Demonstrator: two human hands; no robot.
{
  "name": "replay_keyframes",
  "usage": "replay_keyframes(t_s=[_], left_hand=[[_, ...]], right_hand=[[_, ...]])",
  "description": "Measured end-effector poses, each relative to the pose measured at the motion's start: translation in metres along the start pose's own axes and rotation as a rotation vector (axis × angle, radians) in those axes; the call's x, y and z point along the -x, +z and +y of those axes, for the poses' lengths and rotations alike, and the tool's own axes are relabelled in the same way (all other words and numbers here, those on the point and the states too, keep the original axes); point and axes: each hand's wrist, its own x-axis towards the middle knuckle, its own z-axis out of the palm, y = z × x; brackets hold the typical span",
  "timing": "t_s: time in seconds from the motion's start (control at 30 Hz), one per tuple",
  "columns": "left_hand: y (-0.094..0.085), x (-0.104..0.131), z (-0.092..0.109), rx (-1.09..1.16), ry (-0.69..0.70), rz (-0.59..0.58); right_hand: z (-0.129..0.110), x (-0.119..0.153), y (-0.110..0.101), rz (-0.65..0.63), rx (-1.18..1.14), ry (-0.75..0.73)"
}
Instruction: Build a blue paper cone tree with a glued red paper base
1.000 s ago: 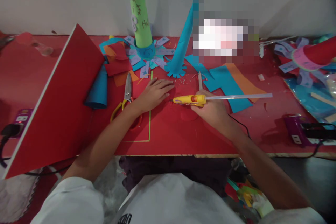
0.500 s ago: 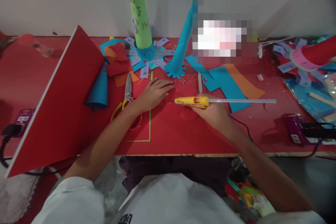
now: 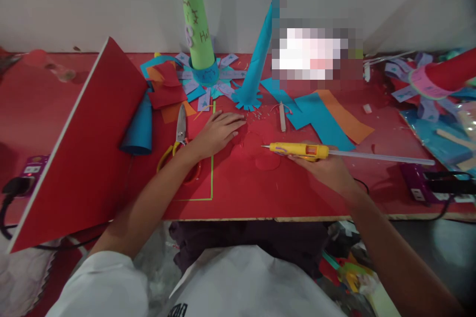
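Note:
A yellow hot glue gun (image 3: pixel 297 149) is gripped in my right hand (image 3: pixel 332 171), its nozzle pointing left and a long clear glue stick (image 3: pixel 383 157) sticking out of its back. My left hand (image 3: pixel 219 132) lies palm down with fingers stretched out on the red surface. Between the hands is a red rounded cut-out (image 3: pixel 255 151), hard to tell from the red beneath it. Scissors with yellow and red handles (image 3: pixel 181 126) lie under and beside my left forearm. Beyond my fingers stands a blue paper cone (image 3: pixel 256 64) with a fringed base.
A red board (image 3: pixel 89 148) leans at the left by a blue paper roll (image 3: pixel 139 129). A green paper tube (image 3: pixel 199 20) stands at the back. Blue paper scraps (image 3: pixel 323 116), a purple power strip (image 3: pixel 412 183) and a red tube (image 3: pixel 453 77) are at right.
My right hand has moved right with the glue gun, taking the nozzle away from my left fingers and uncovering more of the red cut-out. My left hand stays in place.

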Motion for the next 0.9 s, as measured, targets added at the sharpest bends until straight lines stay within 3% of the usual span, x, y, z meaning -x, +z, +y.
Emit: replay_keyframes(t_s=[0.07, 0.33, 0.53, 0.63, 0.73, 0.8, 0.9], left_hand=[[0.000, 0.000, 0.000, 0.005, -0.005, -0.001], [0.003, -0.001, -0.002, 0.002, 0.000, 0.017], [0.004, -0.001, -0.002, -0.010, 0.002, 0.023], [0.004, -0.002, -0.003, -0.012, -0.006, 0.023], [0.004, -0.001, -0.004, -0.008, 0.010, 0.022], [0.002, -0.001, -0.004, -0.011, 0.014, 0.018], [0.000, 0.000, -0.003, -0.019, 0.011, 0.003]], right_hand=[[0.009, 0.006, -0.008, 0.061, 0.061, 0.018], [0.051, 0.018, -0.058, 0.110, 0.253, -0.037], [0.075, 0.020, -0.071, 0.236, 0.506, -0.014], [0.086, 0.019, -0.076, 0.233, 0.561, 0.010], [0.082, 0.023, -0.078, 0.213, 0.642, 0.016], [0.067, 0.028, -0.074, 0.257, 0.716, -0.016], [0.033, 0.037, -0.054, 0.153, 0.650, -0.261]])
